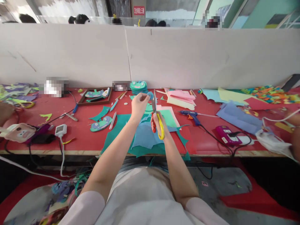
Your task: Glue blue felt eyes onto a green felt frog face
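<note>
My left hand pinches a small round piece of blue felt above the table. Beside it, my right hand grips scissors with one yellow and one red handle, their blades pointing away from me and close to the felt piece. Beneath both hands lie a jagged blue felt sheet and a larger teal felt sheet. A light green sheet rests by my right hand. Left of my hands is a teal felt shape with lilac spots.
A blue glue gun and a purple power strip sit to the right, cables trailing. Stacked teal felt faces stand against the white partition. A brown tray holds pens. Folded pink felt lies behind.
</note>
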A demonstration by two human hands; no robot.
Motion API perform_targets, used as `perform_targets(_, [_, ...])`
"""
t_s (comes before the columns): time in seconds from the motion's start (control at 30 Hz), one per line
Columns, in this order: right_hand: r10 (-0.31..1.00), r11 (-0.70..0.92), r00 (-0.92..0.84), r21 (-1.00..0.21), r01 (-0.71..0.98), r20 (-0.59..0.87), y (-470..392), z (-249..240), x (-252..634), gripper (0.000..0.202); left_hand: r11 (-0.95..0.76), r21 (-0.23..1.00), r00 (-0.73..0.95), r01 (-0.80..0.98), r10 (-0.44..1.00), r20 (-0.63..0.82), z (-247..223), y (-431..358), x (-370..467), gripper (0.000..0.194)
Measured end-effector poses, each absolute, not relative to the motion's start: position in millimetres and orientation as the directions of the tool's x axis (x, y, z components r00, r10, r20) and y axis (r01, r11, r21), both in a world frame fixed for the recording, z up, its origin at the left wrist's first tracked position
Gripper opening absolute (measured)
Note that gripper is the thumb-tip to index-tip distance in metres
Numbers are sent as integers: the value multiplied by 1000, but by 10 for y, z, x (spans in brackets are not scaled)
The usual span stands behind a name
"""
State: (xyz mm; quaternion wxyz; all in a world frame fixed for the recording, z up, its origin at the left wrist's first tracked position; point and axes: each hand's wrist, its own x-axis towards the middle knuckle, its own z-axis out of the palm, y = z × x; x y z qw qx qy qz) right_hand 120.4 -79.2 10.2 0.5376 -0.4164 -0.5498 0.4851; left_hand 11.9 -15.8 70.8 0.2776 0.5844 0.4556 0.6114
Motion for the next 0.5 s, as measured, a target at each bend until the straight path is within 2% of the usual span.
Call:
perform_targets(0.33, [974,219,-53,-976,-18,220,-790,55,1186,44,-440,862,-207,250,846,492,612,-211,120,10])
perform_targets(0.5, [976,209,-57,-977,-46,212,-809,43,1155,43,-427,877,-200,220,860,469,528,-193,137,9])
